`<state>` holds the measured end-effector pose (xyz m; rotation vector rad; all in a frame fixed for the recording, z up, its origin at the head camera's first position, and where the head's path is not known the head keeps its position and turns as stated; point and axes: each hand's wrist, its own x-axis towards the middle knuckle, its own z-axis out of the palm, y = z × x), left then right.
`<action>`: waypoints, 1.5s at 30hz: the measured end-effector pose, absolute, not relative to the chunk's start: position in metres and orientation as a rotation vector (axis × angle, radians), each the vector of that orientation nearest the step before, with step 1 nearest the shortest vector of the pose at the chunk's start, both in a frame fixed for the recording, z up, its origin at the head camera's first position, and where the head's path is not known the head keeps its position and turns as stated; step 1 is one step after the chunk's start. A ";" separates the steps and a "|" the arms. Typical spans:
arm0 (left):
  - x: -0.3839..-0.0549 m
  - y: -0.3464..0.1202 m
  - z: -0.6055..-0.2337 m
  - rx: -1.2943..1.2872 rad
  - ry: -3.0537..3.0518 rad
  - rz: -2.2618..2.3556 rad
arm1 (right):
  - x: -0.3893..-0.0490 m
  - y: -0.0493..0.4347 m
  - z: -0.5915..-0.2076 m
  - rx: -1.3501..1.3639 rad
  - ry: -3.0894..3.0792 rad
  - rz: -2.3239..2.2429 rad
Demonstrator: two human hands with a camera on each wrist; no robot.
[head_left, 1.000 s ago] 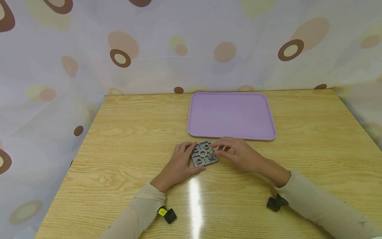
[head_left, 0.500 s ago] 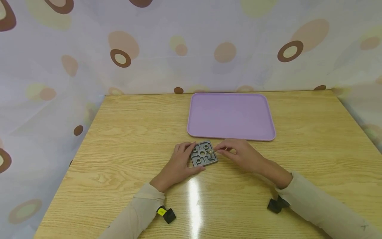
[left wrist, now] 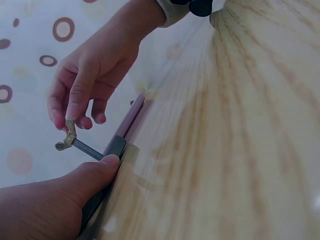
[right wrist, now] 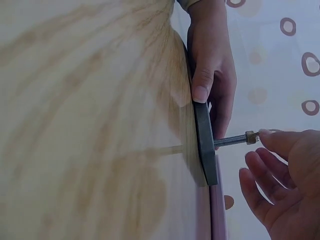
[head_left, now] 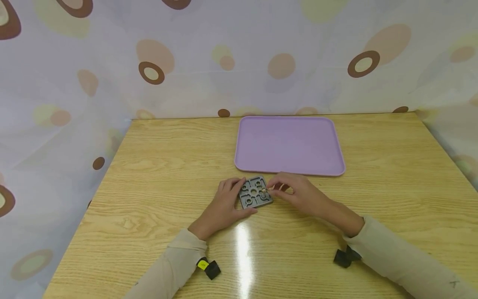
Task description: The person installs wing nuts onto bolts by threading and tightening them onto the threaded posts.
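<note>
A square grey metal plate (head_left: 254,198) with round holes and raised ribs lies flat on the table. My left hand (head_left: 224,207) grips it from the left, thumb along the near edge and fingertips at the far corner. From the plate's right part a threaded bolt (right wrist: 229,142) stands up, with a brass wing nut (left wrist: 67,137) near its top end. My right hand (head_left: 298,192) pinches one wing of the nut between thumb and forefinger; its other fingers stay loosely curled, clear of the plate. Part of the nut is hidden behind the fingertips.
Behind the hands a purple tray (head_left: 289,145) lies at the table's far side, close beyond the plate. The wood-grained table (head_left: 160,166) meets a patterned cloth (head_left: 209,54) at the back and sides.
The fingers of my right hand shift slightly at the wing nut, drawing back and closing in again, and the nut's wings have turned. My left hand and the plate stay put.
</note>
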<state>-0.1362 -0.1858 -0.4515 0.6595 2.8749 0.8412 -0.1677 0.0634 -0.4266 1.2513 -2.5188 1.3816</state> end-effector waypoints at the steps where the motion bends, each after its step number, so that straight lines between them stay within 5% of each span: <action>1: -0.136 -0.186 -0.452 0.658 2.876 0.837 | -0.168 0.063 -0.427 1.250 -2.518 1.388; 45: -0.136 -0.185 -0.452 0.664 2.884 0.829 | -0.165 0.064 -0.422 1.135 -2.680 1.359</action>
